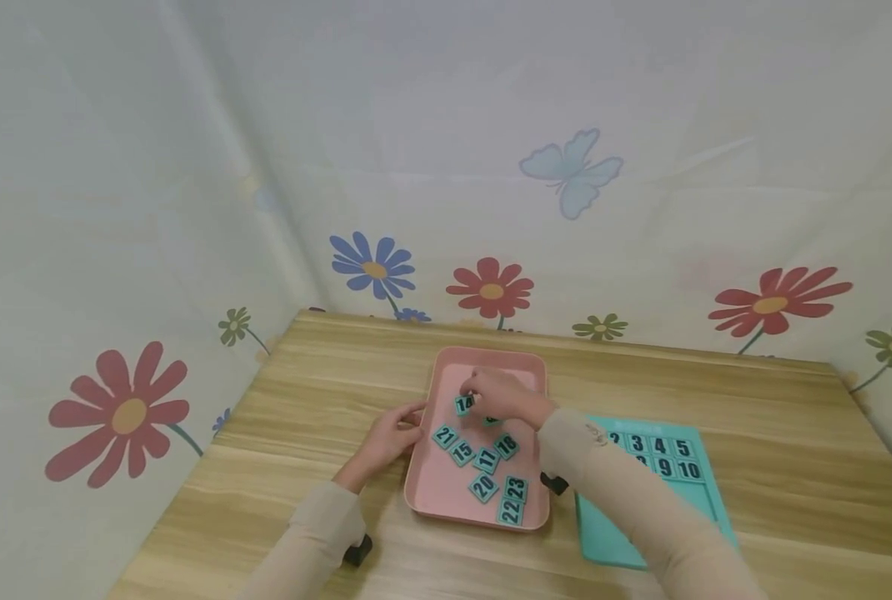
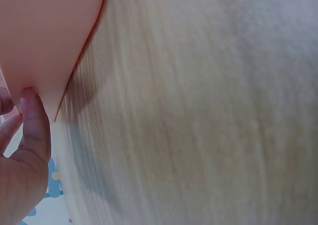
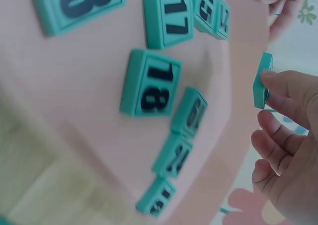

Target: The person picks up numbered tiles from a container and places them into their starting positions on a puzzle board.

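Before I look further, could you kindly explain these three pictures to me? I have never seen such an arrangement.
There is no robot here: one person works bare-handed. The wide picture comes from a camera on the head; the two others come from cameras on the wrists. On the wooden table lies a pink tray with loose numbered tiles, and to its right a turquoise board with more numbers. The left hand grips the tray's side. The right hand pinches one tile over the tray; in the wide picture it appears to read 14.
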The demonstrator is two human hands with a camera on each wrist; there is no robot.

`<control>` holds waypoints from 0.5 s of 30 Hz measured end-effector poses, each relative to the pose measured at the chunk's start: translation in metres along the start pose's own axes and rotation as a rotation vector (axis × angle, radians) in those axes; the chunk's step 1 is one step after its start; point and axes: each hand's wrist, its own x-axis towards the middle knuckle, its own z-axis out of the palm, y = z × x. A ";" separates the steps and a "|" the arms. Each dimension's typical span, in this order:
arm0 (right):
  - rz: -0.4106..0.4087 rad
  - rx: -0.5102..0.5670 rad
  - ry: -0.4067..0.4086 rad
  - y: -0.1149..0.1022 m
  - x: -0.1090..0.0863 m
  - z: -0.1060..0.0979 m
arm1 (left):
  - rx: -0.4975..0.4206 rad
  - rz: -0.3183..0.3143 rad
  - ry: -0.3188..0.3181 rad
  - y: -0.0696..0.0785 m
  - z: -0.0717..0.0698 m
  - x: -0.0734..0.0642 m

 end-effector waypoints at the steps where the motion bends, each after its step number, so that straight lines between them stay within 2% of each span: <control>1: -0.010 -0.008 0.009 0.000 -0.003 -0.003 | 0.001 -0.001 0.003 0.000 0.000 0.000; 5: -0.042 -0.022 0.034 0.005 -0.016 -0.014 | -0.004 -0.004 0.005 -0.001 0.000 0.000; 11: -0.184 -0.080 0.126 0.020 -0.039 -0.026 | -0.014 -0.010 0.003 -0.001 0.001 0.001; 15: -0.139 -0.010 0.121 0.028 -0.060 -0.035 | -0.009 -0.014 0.002 -0.001 0.001 0.001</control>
